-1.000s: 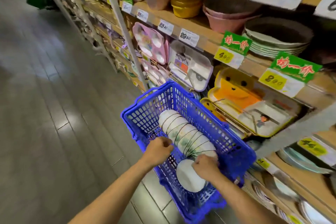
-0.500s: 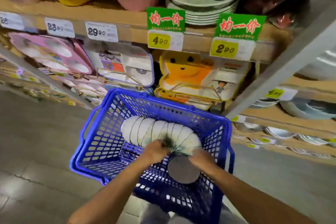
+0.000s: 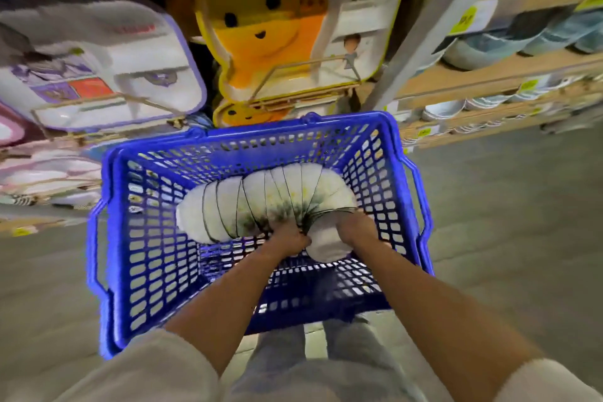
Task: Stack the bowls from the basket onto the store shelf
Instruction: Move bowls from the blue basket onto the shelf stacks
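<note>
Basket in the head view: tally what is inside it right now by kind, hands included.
In the blue basket:
Nested row of white bowls: 1 (single bowls too blurred to count)
Hands gripping that row: 2, the left hand and the right hand
Total: 3

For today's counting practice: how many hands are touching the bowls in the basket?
2. The left hand grips the bowls at the row's near end; the right hand holds that end from the other side, both inside the basket. No other hand shows.
</note>
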The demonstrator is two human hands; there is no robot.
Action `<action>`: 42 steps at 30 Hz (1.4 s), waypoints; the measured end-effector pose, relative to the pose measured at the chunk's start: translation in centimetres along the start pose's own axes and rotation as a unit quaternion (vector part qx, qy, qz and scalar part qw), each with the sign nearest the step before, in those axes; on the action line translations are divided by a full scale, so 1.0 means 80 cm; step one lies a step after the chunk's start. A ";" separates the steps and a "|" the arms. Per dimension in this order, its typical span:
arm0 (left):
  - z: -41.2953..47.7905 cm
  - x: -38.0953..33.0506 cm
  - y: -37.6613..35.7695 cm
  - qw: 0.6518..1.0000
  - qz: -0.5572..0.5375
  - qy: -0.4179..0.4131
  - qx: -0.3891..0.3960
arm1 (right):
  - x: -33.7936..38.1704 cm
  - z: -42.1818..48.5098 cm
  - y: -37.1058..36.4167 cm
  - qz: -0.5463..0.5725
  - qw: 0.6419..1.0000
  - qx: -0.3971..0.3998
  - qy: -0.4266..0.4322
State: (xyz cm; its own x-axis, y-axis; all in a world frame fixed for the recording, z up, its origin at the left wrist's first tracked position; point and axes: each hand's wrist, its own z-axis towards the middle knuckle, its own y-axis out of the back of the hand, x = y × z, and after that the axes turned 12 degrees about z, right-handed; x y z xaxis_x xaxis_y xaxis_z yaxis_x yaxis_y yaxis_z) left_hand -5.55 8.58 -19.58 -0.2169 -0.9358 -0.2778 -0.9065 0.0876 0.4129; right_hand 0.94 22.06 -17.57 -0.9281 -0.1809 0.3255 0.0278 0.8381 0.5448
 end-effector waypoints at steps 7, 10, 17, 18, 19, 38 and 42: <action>0.030 -0.013 -0.021 0.996 -0.080 0.046 0.017 | -0.006 0.010 -0.015 -0.054 0.997 -0.046 -0.024; 0.025 -0.022 -0.025 0.996 -0.057 0.063 0.014 | -0.008 0.010 -0.016 -0.023 0.998 -0.050 -0.044; -0.005 -0.037 -0.020 0.993 -0.068 0.090 0.035 | -0.017 -0.008 -0.007 0.006 1.000 0.001 0.001; -0.011 -0.038 -0.018 0.991 -0.089 0.092 0.038 | -0.018 -0.010 -0.004 -0.002 1.000 0.008 0.010; -0.017 -0.038 -0.016 0.988 -0.115 0.092 0.039 | -0.019 -0.013 0.001 -0.008 1.000 0.015 0.014; -0.193 -0.050 0.100 0.920 -0.387 -0.013 0.056 | 0.026 -0.116 0.107 0.490 0.853 0.085 0.156; -0.227 -0.046 0.117 0.942 -0.332 -0.039 0.021 | 0.053 -0.153 0.120 0.538 0.823 0.087 0.162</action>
State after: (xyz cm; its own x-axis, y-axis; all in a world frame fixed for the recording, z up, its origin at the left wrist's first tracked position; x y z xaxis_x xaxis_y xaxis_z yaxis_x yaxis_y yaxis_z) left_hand -6.70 6.63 1.03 0.3788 -0.7618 -0.5256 -0.8649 -0.4935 0.0919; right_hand 1.80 22.99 -1.49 -0.2518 0.6094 0.7518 0.6887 0.6586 -0.3031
